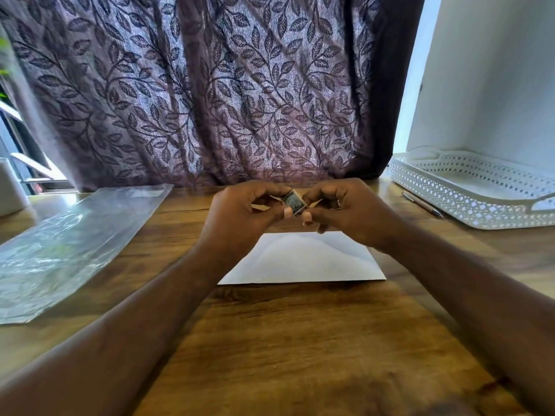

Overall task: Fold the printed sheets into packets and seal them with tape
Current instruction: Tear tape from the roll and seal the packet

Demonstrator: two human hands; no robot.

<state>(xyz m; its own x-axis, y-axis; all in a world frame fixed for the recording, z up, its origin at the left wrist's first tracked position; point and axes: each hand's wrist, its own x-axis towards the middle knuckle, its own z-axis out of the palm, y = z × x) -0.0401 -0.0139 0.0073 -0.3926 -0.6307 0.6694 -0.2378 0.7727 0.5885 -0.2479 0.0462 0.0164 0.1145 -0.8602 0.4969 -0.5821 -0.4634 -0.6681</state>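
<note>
Folded packet (293,202) pinched at opposite edges by left grip (243,211) and right grip (345,211), above white sheet (303,259) on table (300,340)

The small dark printed paper packet (293,202) shows only one face between the two grips. Its sides lie under fingertips of the left hand (243,205) and right hand (345,208), and its print is too small to read. A pale glinting bit inside the right hand's curled fingers cannot be made out. The flat white paper sheet (303,259) on the brown wooden counter (300,340) loses its far edge and left corner behind the hands and left forearm. The white perforated plastic tray (468,199) runs off the right edge; the crinkled clear plastic sheet (75,235) and a white cylinder (9,187) run off the left.
</note>
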